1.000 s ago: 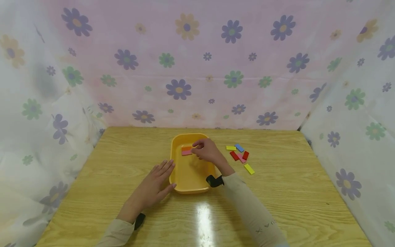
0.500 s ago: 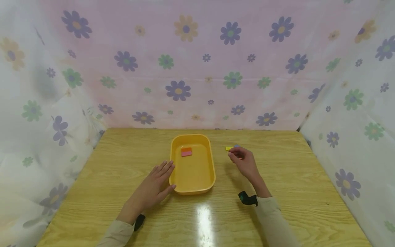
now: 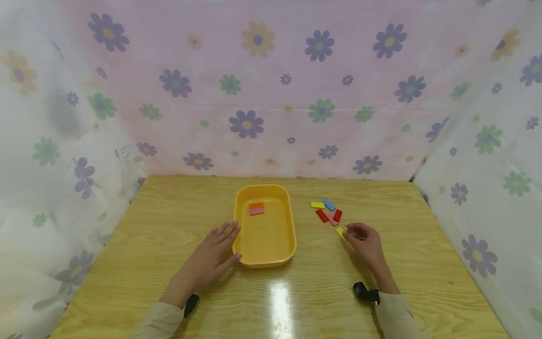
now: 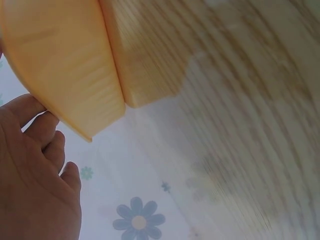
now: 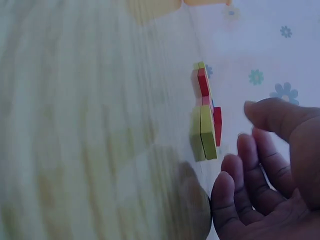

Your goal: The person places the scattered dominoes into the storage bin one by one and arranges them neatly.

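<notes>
A yellow plastic tray (image 3: 264, 242) lies mid-table, with an orange block (image 3: 256, 205) and a pink block (image 3: 256, 212) side by side in its far left part. My left hand (image 3: 211, 258) rests its extended fingers on the tray's left rim. Over on the right, my right hand (image 3: 366, 246) is beside a small flat yellow block (image 3: 340, 232) on the table. In the right wrist view, thumb and fingers are spread apart and that yellow block (image 5: 208, 132) lies in front of them, ungripped.
Beyond the right hand lie another yellow block (image 3: 317, 205), a blue block (image 3: 329, 204), a red block (image 3: 322, 215), a second red block (image 3: 338, 215) and a pink block (image 3: 331, 220). Flowered cloth (image 3: 271, 94) hangs behind the wooden table (image 3: 178, 202) and along both sides.
My right hand has gone from above the tray, rightward past the loose blocks, then nearer me to the closest yellow block. The left hand stays at the rim.
</notes>
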Motion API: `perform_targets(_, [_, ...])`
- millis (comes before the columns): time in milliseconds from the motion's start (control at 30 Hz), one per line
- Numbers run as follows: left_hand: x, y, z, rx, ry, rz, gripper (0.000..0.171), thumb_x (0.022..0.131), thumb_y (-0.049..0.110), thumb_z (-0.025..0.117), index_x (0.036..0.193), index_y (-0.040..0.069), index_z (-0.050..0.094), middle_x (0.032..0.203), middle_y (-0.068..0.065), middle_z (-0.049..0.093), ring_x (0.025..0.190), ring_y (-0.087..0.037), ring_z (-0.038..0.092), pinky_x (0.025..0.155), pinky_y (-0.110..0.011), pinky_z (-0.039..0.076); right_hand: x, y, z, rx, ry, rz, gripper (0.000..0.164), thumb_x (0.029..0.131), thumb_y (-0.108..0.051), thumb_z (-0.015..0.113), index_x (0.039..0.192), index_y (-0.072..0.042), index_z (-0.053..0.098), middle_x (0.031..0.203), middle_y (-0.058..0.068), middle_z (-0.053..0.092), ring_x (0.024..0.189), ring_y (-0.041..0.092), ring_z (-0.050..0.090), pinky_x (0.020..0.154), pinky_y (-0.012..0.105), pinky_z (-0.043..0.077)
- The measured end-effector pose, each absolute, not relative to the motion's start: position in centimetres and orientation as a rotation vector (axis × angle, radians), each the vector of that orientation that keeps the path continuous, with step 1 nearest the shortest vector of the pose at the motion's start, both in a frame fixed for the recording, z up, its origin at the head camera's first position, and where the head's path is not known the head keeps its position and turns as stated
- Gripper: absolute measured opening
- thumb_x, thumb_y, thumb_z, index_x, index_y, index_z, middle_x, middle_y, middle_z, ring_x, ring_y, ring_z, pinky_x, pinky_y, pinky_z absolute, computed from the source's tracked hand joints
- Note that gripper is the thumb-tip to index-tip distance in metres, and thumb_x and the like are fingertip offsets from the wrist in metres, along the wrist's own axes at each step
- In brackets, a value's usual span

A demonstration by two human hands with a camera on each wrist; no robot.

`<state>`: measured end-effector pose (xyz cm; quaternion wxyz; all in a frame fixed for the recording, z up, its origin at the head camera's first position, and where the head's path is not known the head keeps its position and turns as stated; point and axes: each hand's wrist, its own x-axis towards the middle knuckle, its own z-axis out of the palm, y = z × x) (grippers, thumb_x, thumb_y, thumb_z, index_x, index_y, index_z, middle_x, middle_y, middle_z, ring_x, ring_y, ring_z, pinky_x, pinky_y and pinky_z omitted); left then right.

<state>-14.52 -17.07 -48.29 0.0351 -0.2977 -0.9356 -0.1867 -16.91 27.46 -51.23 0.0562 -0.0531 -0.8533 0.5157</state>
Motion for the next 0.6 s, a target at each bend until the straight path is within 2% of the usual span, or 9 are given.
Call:
perform_targets(133, [-14.51, -17.08, -48.31, -0.907, -2.885, -0.57, 0.073, 0.104, 0.049, 0.053, 0.16, 0.007, 0.032, 0.168, -0.006, 0.025, 0.156, -0.027, 0.021, 0.126, -0.054, 0.019, -16.67, 28.05, -51.22, -0.221, -2.688, 1.497, 0.034, 0.096, -0.015, 0.073, 0.121, 0.006, 0.067, 0.111, 0.021, 0.07, 0.088, 0.004, 0.062, 0.075, 0.011, 0.051])
perform_targets(333, [-14.59, -17.1, -48.26, -0.905, -2.885, -0.562, 0.073, 0.104, 0.048, 0.054, 0.16, 0.007, 0.033, 0.168, -0.006, 0.025, 0.156, -0.027, 0.021, 0.126, -0.054, 0.019, -16.85, 28.12, -50.84, -0.276, -2.802, 1.417, 0.041, 0.09, -0.015, 0.079, 0.121, 0.008, 0.066, 0.112, 0.023, 0.068, 0.091, 0.018, 0.064, 0.072, 0.015, 0.051])
perform_targets(433, [-14.61, -17.1, -48.25, -0.906, -2.886, -0.565, 0.073, 0.104, 0.048, 0.054, 0.16, 0.007, 0.033, 0.168, -0.006, 0.025, 0.156, -0.027, 0.021, 0.126, -0.055, 0.02, -16.96, 28.0, -50.64, -0.299, -2.844, 1.384, 0.044, 0.086, -0.017, 0.082, 0.119, 0.008, 0.066, 0.109, 0.021, 0.068, 0.09, 0.021, 0.062, 0.07, 0.019, 0.051])
perform_targets(600, [-14.62, -17.11, -48.28, -0.914, -2.888, -0.564, 0.073, 0.104, 0.048, 0.054, 0.16, 0.007, 0.032, 0.168, -0.006, 0.025, 0.156, -0.027, 0.02, 0.126, -0.055, 0.02, -17.21, 27.94, -50.69, -0.303, -2.877, 1.351, 0.039, 0.084, -0.017, 0.084, 0.112, 0.007, 0.069, 0.099, 0.016, 0.066, 0.085, 0.019, 0.058, 0.067, 0.022, 0.049])
